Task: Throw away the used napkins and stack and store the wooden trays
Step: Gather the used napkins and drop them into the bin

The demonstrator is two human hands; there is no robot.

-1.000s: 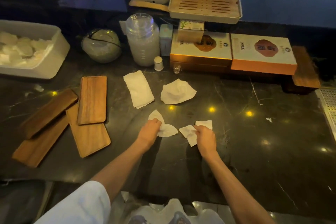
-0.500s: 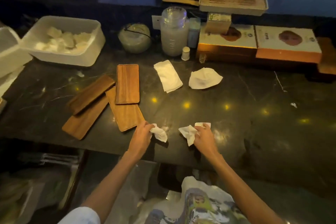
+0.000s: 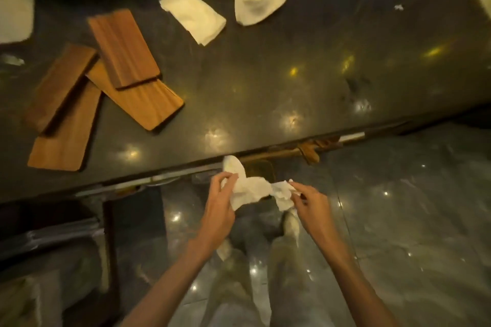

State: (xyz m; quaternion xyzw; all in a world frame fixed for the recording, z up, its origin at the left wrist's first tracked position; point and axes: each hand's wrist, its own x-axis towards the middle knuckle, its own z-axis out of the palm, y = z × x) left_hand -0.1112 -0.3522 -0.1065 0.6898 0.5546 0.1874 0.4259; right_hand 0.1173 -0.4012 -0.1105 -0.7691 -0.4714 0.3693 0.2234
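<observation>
Both hands have come off the counter [image 3: 265, 82]; the left hand [image 3: 220, 210] and right hand [image 3: 310, 204] pinch crumpled napkins [image 3: 255, 190] together below its near edge. Binning comes next, I'd say; two napkins [image 3: 194, 14] remain far, trays [image 3: 122, 48] left, unstacked.

No text, label, brand or number can be read anywhere here.
</observation>
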